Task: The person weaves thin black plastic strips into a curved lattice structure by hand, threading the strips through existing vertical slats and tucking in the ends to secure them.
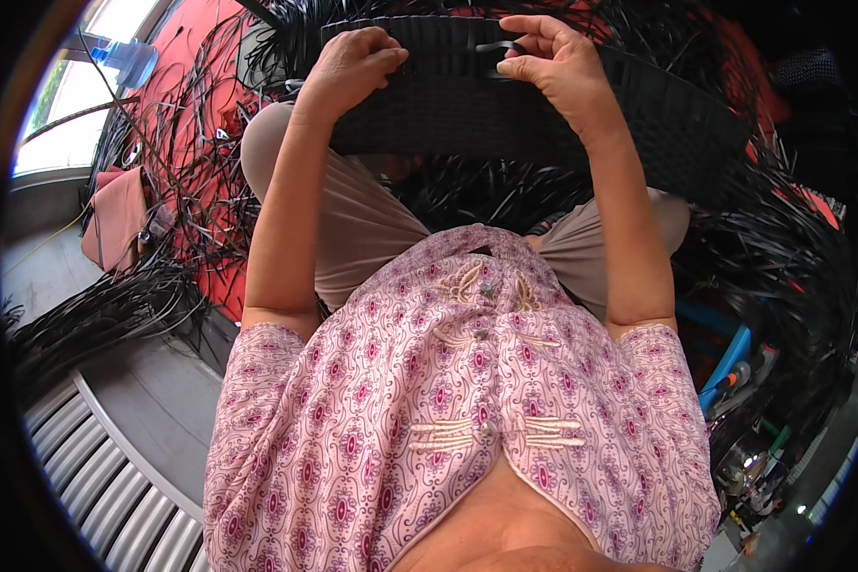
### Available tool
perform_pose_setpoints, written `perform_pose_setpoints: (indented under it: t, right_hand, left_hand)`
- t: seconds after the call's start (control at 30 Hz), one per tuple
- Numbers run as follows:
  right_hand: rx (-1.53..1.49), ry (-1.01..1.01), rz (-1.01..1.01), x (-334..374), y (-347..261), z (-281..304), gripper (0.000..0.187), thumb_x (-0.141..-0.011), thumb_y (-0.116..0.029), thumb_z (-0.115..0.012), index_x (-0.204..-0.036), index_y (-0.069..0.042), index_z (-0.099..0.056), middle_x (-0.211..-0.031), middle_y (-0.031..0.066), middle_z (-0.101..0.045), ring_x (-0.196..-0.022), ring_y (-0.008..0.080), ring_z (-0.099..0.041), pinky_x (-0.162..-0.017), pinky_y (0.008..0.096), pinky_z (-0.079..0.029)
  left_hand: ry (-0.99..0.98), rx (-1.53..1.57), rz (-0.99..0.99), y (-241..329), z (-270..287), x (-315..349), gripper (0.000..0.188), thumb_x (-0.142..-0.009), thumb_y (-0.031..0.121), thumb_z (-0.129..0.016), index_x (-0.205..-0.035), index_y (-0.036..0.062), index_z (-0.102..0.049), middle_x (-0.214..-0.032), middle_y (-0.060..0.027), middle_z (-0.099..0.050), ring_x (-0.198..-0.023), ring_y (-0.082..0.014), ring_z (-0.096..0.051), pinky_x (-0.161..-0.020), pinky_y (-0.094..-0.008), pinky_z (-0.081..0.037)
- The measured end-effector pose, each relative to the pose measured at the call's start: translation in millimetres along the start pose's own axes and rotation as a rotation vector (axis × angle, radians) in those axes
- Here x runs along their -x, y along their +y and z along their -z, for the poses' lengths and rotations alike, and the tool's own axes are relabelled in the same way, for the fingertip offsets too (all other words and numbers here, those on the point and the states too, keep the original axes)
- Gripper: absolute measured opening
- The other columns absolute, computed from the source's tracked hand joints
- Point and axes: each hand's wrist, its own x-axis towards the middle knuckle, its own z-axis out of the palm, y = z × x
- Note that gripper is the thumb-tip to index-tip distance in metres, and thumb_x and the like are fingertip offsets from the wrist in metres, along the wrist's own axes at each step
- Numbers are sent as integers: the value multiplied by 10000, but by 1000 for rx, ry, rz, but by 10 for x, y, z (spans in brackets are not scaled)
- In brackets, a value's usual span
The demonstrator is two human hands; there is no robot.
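A black woven panel [448,124] of flat strips lies across my lap and bends away to the right. Near its far edge, my right hand [558,67] has thumb and fingers curled round a thin black strip [493,46], whose shiny end sticks out to the left. My left hand [348,71] is closed at the panel's far left part, fingertips pressed together. What lies between those fingertips is too dark and small to make out. The two hands are apart, with a stretch of the woven edge between them.
Loose black strips [200,124] lie tangled over a red floor covering [186,67]. A clear blue-tinted bottle [129,62] stands by the window, with a pink cloth pouch [116,221] nearer. A slatted metal bench [114,486] is at lower left, a blue object [727,367] at right.
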Motion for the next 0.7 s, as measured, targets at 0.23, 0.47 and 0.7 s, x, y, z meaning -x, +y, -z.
perform_pose_setpoints:
  t: [0.23,0.47,0.7]
  right_hand:
    - [724,233,637,-26,98,-409,304,-779,16,-659,-1015,-169,-707,-838,-17,-664,-855,185,-626,-853,352,-476]
    - [922,283,754,-79,245,-411,343,-794,15,-674,-1098,-144,-678,-894,3,-668,-822,193,-655,-772,338,-547]
    - [300,154,677,-210,-394,-408,198,-877,-176,-691,-1054,-88,-705,-887,62,-709,-794,181,-708,-722,291,-560]
  left_hand:
    - [142,146,61,-306,609,347,237,-891,236,-675,-937,3,-685,-722,-9,-620,-631,-82,-584,-598,-254,-491]
    - [234,-10,59,-307,870,530,212,-911,208,-666,-944,0,-687,-720,-3,-615,-642,-68,-560,-594,-248,-463]
    - [291,46,-115,492,1287,1118,121,-908,127,-665,-961,23,-697,-778,42,-628,-646,-35,-536,-581,-204,-423]
